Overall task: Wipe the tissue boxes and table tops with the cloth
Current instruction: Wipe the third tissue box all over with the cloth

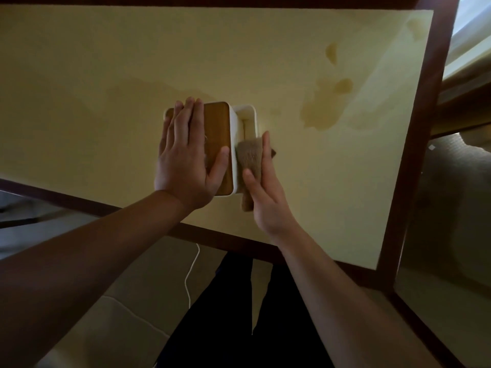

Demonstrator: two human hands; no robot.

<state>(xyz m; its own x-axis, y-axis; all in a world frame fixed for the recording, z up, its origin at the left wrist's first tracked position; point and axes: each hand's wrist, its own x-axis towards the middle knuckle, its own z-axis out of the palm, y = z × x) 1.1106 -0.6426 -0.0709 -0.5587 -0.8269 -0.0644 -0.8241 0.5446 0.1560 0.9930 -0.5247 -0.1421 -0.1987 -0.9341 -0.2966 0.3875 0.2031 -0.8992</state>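
A white tissue box (233, 144) with a wooden lid (216, 126) stands near the middle of the cream table top (106, 62). My left hand (186, 160) lies flat on the lid with straight fingers, thumb along the lid's right edge. My right hand (263, 192) presses a tan cloth (249, 158) against the box's right side wall, fingers straight, thumb on the cloth. The cloth's lower end hangs out below my palm.
The table has a dark wooden frame (414, 160) on its right and near edges. Damp-looking patches (326, 102) mark the top to the right of the box. A white cable (191, 272) hangs below the near edge. My dark trousers (239, 314) show under the table.
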